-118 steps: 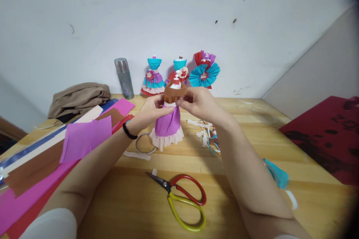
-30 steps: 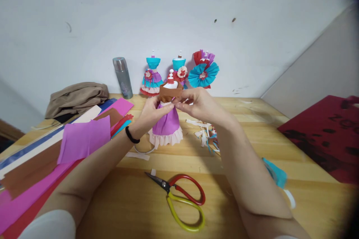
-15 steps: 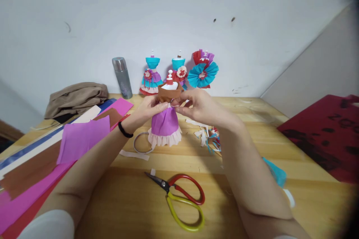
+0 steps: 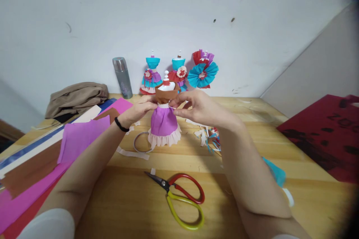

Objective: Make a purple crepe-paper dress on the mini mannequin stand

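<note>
A miniature dress form (image 4: 164,123) stands upright mid-table, dressed in a brown top, a purple skirt and a pale ruffled hem. A white band (image 4: 163,106) runs across its waist. My left hand (image 4: 140,109) holds the form at the left side of the waist, its far fingers hidden behind it. On the other side, the thumb and fingers of my right hand (image 4: 196,106) pinch the loose end of the white band close to the waist. Scissors (image 4: 165,185) with one red and one yellow handle lie in front, and a roll of tape (image 4: 134,142) lies beside the skirt.
Several dressed forms, one with a large blue paper flower (image 4: 202,75), stand against the wall. A thermos (image 4: 122,78) and brown cloth (image 4: 77,99) are at the back left. Coloured paper sheets (image 4: 33,168) cover the left side. Paper scraps (image 4: 211,140) and a red bag (image 4: 322,138) are right.
My left hand has shifted left, its thumb off the front of the waist, so the white band shows. The dress form has moved slightly left. My right hand still pinches at the waist.
</note>
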{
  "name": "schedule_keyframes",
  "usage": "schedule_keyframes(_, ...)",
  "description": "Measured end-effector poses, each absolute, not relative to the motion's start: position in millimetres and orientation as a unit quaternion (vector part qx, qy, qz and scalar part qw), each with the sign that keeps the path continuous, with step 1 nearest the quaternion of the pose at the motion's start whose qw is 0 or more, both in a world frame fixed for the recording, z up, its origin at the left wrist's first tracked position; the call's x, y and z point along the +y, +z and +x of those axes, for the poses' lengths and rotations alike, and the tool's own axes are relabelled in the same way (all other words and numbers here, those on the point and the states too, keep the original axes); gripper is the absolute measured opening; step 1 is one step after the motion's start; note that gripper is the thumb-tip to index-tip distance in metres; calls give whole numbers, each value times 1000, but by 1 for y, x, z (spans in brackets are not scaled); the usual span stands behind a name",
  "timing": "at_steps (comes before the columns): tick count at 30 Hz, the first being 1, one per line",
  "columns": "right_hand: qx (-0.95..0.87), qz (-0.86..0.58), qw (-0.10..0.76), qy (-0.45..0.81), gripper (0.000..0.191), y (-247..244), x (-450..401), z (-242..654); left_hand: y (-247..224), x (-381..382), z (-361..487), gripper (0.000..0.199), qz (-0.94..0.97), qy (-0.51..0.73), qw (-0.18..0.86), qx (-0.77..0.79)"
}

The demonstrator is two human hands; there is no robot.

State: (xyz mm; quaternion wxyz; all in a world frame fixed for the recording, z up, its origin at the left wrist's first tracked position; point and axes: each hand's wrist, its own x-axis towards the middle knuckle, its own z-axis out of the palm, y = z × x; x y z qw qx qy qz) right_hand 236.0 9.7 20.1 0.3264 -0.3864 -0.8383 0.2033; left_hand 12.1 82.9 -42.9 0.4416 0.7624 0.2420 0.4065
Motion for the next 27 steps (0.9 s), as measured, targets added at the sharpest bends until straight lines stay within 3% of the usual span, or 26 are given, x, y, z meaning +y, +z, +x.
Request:
schedule_keyframes(8, -836, -378, 345, 201, 17, 13, 18, 239, -34, 75, 15, 38, 740, 405, 506, 179)
schedule_keyframes(15, -830, -359, 365, 221, 21, 3, 32, 238, -31, 74, 16, 23, 726, 432, 502, 185)
schedule_keyframes(27, -796, -354, 389, 300, 27, -5, 43, 240, -27, 60, 28, 42, 713, 454, 460, 272)
